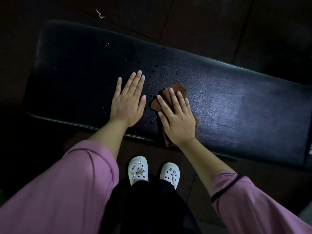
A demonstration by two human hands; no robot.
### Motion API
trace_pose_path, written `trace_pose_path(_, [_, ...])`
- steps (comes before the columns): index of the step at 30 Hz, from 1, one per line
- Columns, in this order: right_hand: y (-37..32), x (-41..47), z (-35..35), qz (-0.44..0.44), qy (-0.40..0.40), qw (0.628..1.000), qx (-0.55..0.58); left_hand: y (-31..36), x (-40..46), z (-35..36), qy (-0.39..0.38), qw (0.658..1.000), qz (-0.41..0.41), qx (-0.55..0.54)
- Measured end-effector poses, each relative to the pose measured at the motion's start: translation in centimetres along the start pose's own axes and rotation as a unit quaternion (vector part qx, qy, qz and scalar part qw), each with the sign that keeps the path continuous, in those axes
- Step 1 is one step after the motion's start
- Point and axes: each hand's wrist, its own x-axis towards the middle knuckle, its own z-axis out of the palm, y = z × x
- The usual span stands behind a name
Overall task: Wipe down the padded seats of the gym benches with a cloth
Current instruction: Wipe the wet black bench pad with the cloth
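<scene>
Flatly, right hand (177, 119) presses cloth (177, 89) on bench (236, 102).

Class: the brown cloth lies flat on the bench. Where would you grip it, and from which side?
Probably the corner of the brown cloth poking beyond the right hand, taken from the bench's far side; the hand lies flat over the rest.

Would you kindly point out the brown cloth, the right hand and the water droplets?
brown cloth (177, 88): head view, far corner.
right hand (177, 119): head view, back of hand.
water droplets (156, 65): head view, one bead.
</scene>
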Motion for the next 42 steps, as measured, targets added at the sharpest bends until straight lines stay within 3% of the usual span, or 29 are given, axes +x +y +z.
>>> trace_pose_path(7, [-0.2,2.1,0.5,-0.012,0.014,1.0,0.001,0.0,0.0,0.1,0.008,1.0,-0.002,-0.016])
trace_pose_path(13, [1.2,11.2,0.3,-0.009,0.001,1.0,0.009,0.0,-0.1,0.1,0.006,1.0,-0.005,-0.011])
trace_pose_path(17, [4.6,13.4,-0.3,0.058,-0.011,0.998,0.012,-0.1,-0.1,0.2,0.008,1.0,-0.003,-0.011])
trace_pose_path(22, [3.8,7.6,0.1,0.125,0.029,0.992,-0.001,0.0,-0.1,0.2,0.014,1.0,-0.001,-0.022])
trace_pose_path(25, [0.6,5.1,0.7,0.104,0.008,0.995,-0.003,-0.1,-0.1,0.2,0.012,1.0,-0.004,-0.018])
trace_pose_path(29, [-2.1,8.3,0.7,0.075,-0.023,0.997,0.01,0.0,-0.1,0.2,0.008,1.0,-0.007,0.004])
trace_pose_path(32, [-1.5,12.8,0.2,0.038,-0.068,0.997,0.009,0.0,-0.1,0.1,0.009,1.0,-0.008,-0.002])
trace_pose_path(35, [1.0,16.3,-0.6,0.062,-0.085,0.994,0.006,-0.1,-0.1,0.2,0.012,1.0,-0.007,-0.008])
trace_pose_path(42, [3.3,10.2,-0.1,0.129,0.005,0.992,-0.006,-0.1,-0.2,0.1,0.019,1.0,0.0,-0.025])
